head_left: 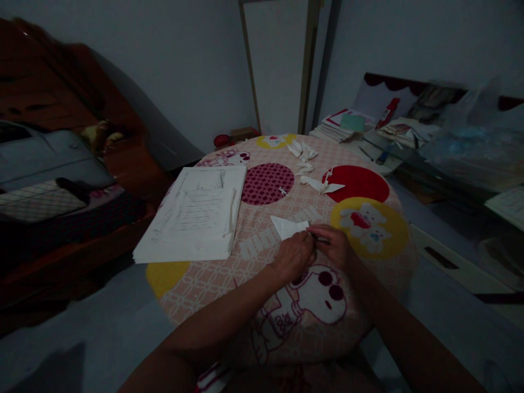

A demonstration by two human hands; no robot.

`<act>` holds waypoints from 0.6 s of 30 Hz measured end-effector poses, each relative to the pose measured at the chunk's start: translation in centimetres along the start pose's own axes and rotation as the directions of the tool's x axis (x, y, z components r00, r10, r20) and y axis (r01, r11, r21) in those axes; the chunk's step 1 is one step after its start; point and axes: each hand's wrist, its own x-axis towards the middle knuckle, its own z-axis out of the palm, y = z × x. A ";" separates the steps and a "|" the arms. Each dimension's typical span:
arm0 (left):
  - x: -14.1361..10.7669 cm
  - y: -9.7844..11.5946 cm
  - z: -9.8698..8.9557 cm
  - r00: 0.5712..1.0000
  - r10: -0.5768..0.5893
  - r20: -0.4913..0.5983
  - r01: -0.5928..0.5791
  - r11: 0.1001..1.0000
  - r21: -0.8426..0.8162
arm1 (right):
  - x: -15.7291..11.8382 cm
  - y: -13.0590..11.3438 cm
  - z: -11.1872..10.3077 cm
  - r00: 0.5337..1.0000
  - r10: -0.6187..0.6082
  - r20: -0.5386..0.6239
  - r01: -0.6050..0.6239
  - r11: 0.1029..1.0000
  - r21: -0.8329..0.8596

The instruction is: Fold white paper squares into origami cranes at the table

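Note:
A folded piece of white paper [288, 226] lies low over the round table, its pointed end toward the far left. My left hand [295, 253] is closed on the paper's near edge, fingers curled. From the other side, my right hand [332, 243] pinches the paper's right edge, thumb and fingertips close together near my left fingertips. Part of the paper is hidden under my hands. Beyond them lie several folded white paper pieces, among them a winged one [321, 185] on the red circle's edge and another [302, 149] farther back.
A stack of printed white sheets [192, 213] rests on the left of the patterned tablecloth [262, 284]. Right of the table, a glass-topped stand holds papers [333, 131], a red bottle [387, 113] and plastic bags [462, 142]. A wooden bed or bench [135, 153] stands left.

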 end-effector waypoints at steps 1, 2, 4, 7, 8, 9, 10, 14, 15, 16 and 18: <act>0.0 -0.1 0.0 1.000 -0.016 -0.012 0.016 0.999 -0.029 | 0.0 0.0 0.0 1.000 0.005 -0.001 -0.005 1.000 0.006; -0.1 -0.2 -0.2 0.999 -0.033 -0.021 0.032 0.998 -0.061 | 0.0 -0.1 -0.1 1.000 0.009 0.000 -0.009 1.000 0.014; -0.1 -0.2 -0.5 0.998 -0.059 -0.035 0.054 0.991 -0.126 | 0.0 -0.3 -0.1 1.000 0.024 0.004 -0.024 0.999 0.041; 0.0 -0.2 -1.1 0.993 -0.096 -0.068 0.079 0.973 -0.218 | -0.3 -0.5 -0.1 0.997 0.073 0.030 -0.077 0.989 0.124; 0.1 -0.3 -1.2 0.991 -0.109 -0.081 0.085 0.965 -0.249 | -0.4 -0.5 -0.1 0.995 0.096 0.035 -0.100 0.983 0.155; 0.1 -0.3 -1.3 0.988 -0.121 -0.093 0.090 0.955 -0.283 | -0.5 -0.6 -0.1 0.992 0.117 0.040 -0.122 0.975 0.183; 0.2 -0.4 -1.3 0.986 -0.132 -0.105 0.092 0.944 -0.318 | -0.6 -0.6 -0.1 0.990 0.134 0.048 -0.141 0.968 0.205; 0.2 -1.0 -1.2 0.973 -0.166 -0.162 0.080 0.895 -0.438 | -0.6 -0.8 0.3 0.985 0.161 0.062 -0.171 0.959 0.226; 0.2 -1.1 -1.1 0.969 -0.174 -0.176 0.075 0.884 -0.461 | -0.5 -0.8 0.5 0.985 0.166 0.048 -0.172 0.961 0.215; 0.2 -1.2 -1.1 0.967 -0.177 -0.186 0.066 0.873 -0.483 | -0.5 -0.9 0.8 0.985 0.172 0.019 -0.172 0.965 0.196; 0.2 -1.3 -1.2 0.964 -0.179 -0.196 0.052 0.852 -0.521 | -0.3 -1.0 1.3 0.980 0.188 -0.072 -0.176 0.974 0.142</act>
